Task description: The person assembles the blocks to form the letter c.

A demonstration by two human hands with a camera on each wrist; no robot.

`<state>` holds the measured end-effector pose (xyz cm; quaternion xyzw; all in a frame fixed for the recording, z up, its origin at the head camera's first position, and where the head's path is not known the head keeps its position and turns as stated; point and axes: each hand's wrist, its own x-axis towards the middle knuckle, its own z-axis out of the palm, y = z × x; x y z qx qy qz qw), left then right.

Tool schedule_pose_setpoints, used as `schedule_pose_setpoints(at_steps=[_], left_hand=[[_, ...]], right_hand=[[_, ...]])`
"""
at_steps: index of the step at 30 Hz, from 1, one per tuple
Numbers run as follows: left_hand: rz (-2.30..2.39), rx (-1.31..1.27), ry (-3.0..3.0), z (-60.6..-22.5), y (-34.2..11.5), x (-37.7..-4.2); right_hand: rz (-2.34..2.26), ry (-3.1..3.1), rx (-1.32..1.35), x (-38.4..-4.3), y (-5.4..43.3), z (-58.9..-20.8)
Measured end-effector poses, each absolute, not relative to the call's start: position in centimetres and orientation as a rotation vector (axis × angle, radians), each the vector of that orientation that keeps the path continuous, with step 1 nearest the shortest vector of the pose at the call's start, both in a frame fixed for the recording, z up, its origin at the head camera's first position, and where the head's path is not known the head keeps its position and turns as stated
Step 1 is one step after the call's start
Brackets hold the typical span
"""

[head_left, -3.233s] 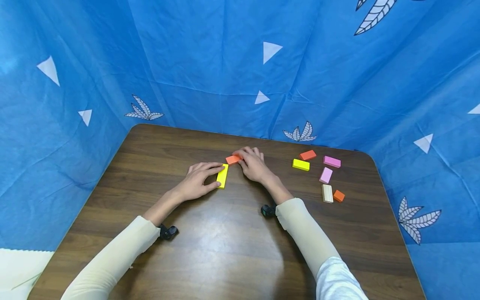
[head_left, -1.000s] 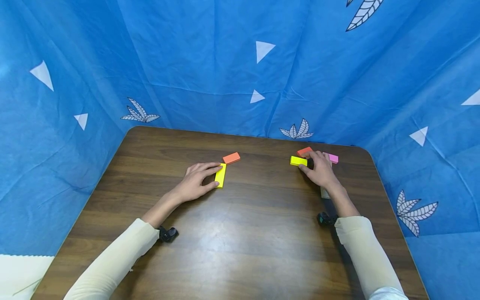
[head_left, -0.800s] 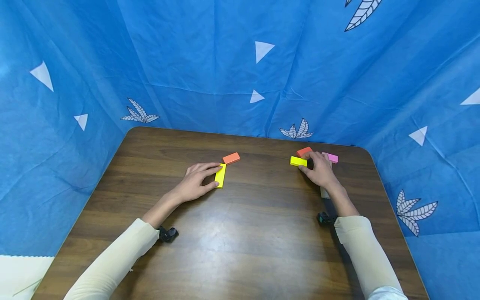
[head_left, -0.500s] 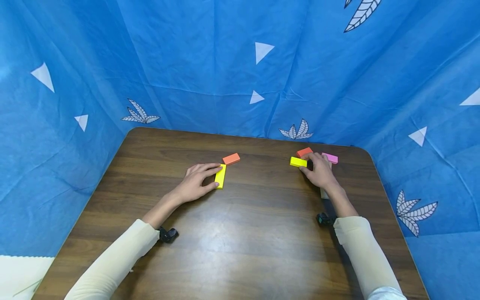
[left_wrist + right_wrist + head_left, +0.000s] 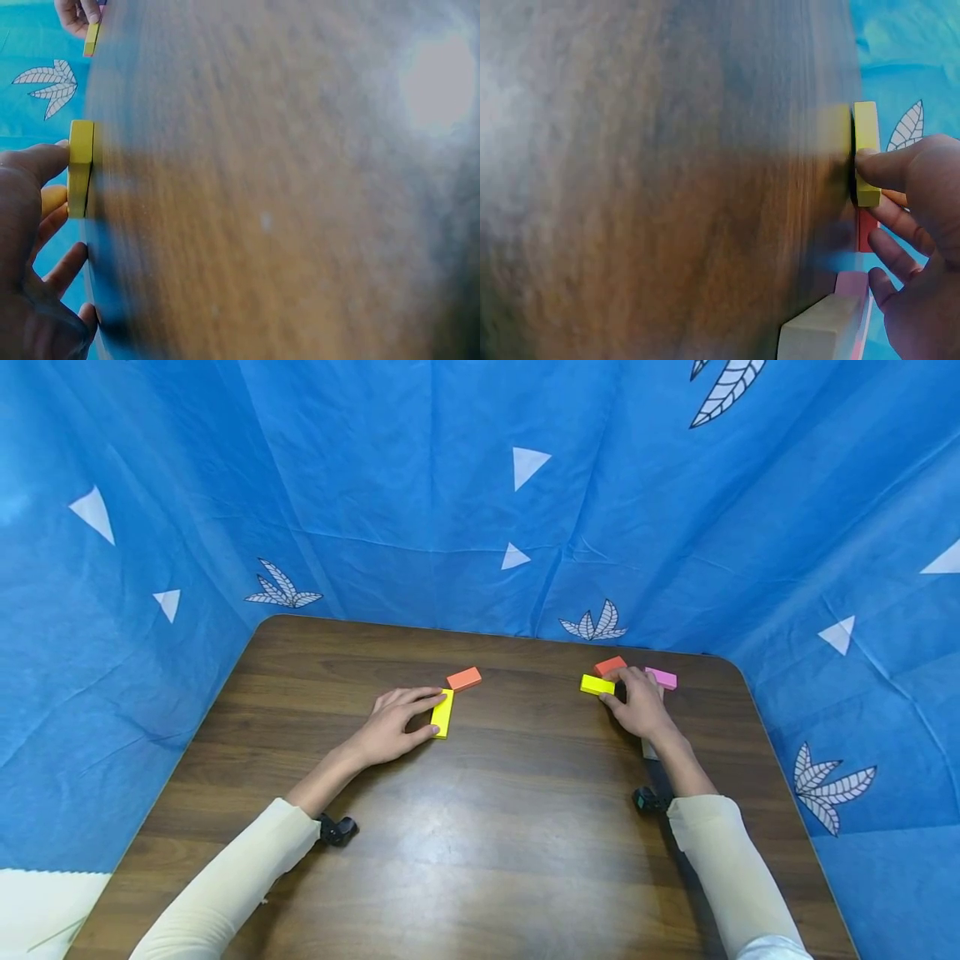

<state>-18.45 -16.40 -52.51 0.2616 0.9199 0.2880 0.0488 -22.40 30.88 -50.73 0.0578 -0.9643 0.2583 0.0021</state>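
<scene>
My left hand pinches a flat yellow block by its ends on the table, thumb at the near end and forefinger at the far end. An orange block lies just beyond its far corner, untouched. Over on the right, my right hand has thumb and forefinger on a second yellow block. In the right wrist view that yellow block sits between them, with a dark gap or shadow along the table side. A red-orange block is right behind it.
A bright pink block lies beyond the right hand. A plain wooden block shows partly beneath the right wrist; a paler pink block appears in the right wrist view. Blue cloth hangs behind the brown table.
Since the oldest frame, my right hand has left the orange block and moved right to the second yellow block. My left hand has stayed on its block. Over the last second, both hands hold still.
</scene>
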Motion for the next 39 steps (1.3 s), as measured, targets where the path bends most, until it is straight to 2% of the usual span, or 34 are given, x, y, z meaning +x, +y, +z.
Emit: schedule_pose_setpoints(at_steps=[39], left_hand=[[0.862, 0.784, 2.807, -51.9, -16.1, -18.2]], right_hand=[[0.972, -2.948, 0.364, -24.2, 25.3, -51.3]])
